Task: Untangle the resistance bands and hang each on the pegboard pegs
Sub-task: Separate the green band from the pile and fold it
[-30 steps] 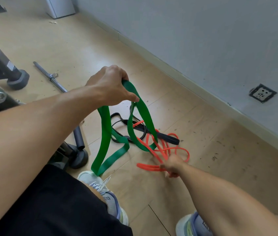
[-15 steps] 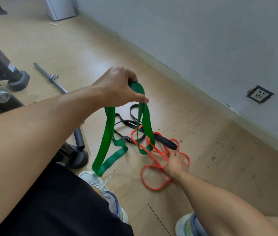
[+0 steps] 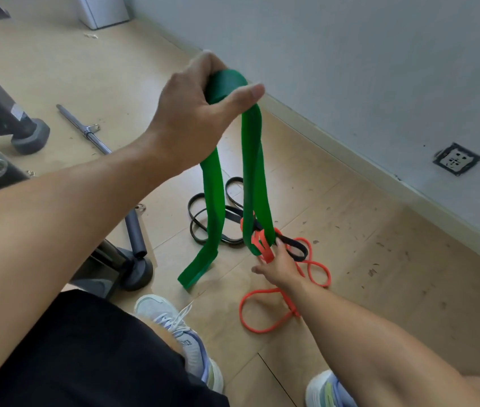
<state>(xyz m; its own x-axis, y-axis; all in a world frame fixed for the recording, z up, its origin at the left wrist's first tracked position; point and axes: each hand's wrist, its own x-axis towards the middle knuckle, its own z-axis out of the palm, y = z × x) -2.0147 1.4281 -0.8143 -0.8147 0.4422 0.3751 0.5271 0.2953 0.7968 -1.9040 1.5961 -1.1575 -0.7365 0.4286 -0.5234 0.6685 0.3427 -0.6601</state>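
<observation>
Separation is underway: the left hand (image 3: 194, 113) is gripping the top of the wide green band (image 3: 250, 171), lifting it above the wooden floor (image 3: 350, 245), while the right hand (image 3: 277, 267) is pinching the thin orange band (image 3: 265, 252) where it is wrapping the green one's lower loop. To do this well, I judge the left should be holding steady tension while the right is sliding orange coils down and off, not tugging. A black band (image 3: 200, 218) is lying beneath; no pegboard is showing.
</observation>
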